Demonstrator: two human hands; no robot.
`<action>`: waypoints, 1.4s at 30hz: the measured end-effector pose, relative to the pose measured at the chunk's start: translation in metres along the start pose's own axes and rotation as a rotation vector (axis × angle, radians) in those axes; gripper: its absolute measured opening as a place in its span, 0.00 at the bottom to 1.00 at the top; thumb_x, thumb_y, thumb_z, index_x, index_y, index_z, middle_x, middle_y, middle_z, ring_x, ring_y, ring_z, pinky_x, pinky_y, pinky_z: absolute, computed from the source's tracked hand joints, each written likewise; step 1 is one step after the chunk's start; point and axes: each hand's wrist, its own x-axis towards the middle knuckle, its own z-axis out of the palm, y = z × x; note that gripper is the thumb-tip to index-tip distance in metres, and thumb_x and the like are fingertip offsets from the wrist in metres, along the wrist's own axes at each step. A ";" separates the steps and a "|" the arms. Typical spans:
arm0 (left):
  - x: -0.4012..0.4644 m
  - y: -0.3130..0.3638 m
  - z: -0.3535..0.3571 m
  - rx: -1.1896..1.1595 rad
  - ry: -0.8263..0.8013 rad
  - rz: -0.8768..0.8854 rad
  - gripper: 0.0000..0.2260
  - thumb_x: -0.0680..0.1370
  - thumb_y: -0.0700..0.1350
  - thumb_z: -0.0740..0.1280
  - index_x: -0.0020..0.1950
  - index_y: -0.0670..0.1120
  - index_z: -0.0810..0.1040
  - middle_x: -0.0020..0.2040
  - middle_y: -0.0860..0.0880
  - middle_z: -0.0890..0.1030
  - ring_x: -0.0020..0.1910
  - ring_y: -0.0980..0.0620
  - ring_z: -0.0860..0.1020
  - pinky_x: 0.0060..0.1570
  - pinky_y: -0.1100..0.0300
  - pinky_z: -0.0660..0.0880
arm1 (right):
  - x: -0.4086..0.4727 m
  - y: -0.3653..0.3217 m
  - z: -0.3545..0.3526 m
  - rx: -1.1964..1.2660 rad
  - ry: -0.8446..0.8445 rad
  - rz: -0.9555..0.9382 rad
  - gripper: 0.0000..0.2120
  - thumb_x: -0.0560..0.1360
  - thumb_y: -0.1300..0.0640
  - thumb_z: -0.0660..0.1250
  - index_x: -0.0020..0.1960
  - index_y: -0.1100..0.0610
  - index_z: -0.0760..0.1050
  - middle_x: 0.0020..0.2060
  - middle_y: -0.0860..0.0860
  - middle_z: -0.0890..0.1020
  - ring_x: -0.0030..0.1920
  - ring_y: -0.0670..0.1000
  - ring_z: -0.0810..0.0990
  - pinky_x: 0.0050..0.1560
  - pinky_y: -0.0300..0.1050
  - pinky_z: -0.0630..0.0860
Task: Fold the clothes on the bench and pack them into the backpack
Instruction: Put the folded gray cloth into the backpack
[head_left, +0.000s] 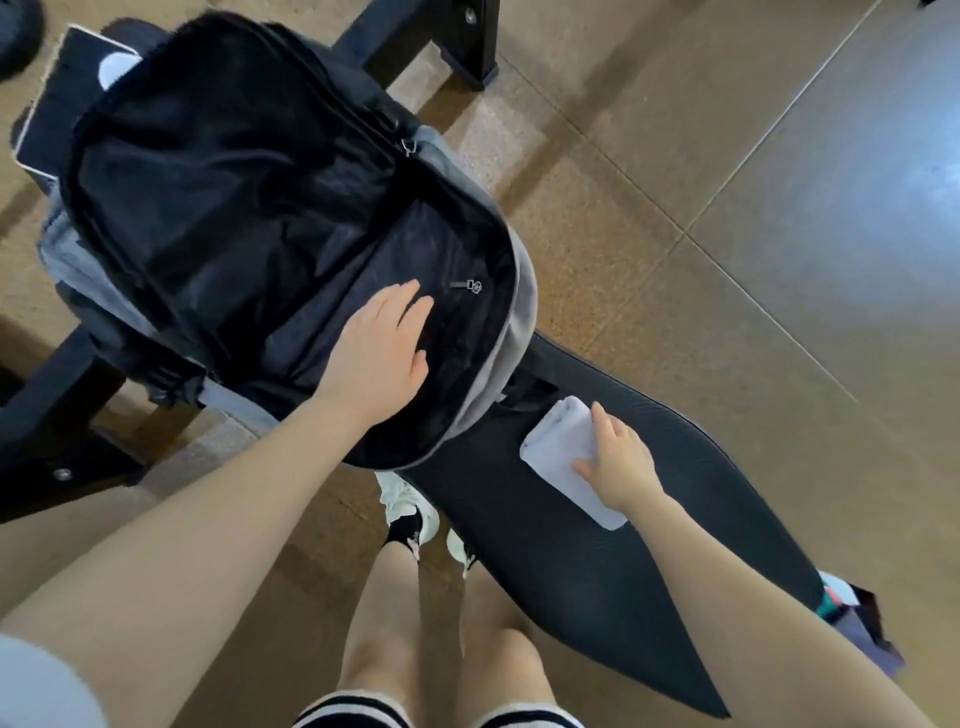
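A grey backpack (522, 312) with a black lining lies unzipped and wide open on the far end of the black padded bench (571, 545). My left hand (376, 353) rests flat, fingers straight, on the lining inside the near half of the bag. A small folded white cloth (558, 441) lies on the bench just beside the bag's rim. My right hand (618, 462) lies on top of that cloth, with its thumb along the cloth's near edge.
More bunched, colourful clothing (852, 613) shows at the bench's near right end. The bench's black metal frame (52, 415) stands at the left and at the top. My legs and white shoes (410, 504) stand on the brown floor beside the bench.
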 end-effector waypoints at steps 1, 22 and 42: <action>-0.002 0.000 0.003 -0.018 0.028 -0.022 0.24 0.73 0.39 0.66 0.69 0.36 0.68 0.69 0.37 0.67 0.69 0.38 0.65 0.67 0.46 0.64 | 0.003 0.004 0.006 0.041 0.023 0.017 0.37 0.76 0.51 0.64 0.77 0.57 0.47 0.73 0.54 0.60 0.72 0.56 0.60 0.70 0.50 0.61; -0.024 -0.004 -0.070 -0.027 0.007 -0.234 0.23 0.77 0.42 0.62 0.71 0.40 0.64 0.72 0.42 0.63 0.71 0.44 0.61 0.68 0.51 0.61 | -0.084 -0.110 -0.137 0.526 0.060 -0.464 0.20 0.73 0.51 0.70 0.60 0.52 0.67 0.48 0.48 0.79 0.47 0.49 0.78 0.46 0.47 0.75; 0.092 -0.111 -0.017 0.403 -0.069 -0.138 0.32 0.57 0.49 0.77 0.56 0.44 0.67 0.47 0.43 0.78 0.38 0.44 0.77 0.32 0.58 0.73 | 0.054 -0.234 -0.084 0.479 0.273 -0.303 0.21 0.78 0.47 0.60 0.69 0.53 0.66 0.53 0.49 0.79 0.52 0.49 0.76 0.47 0.43 0.71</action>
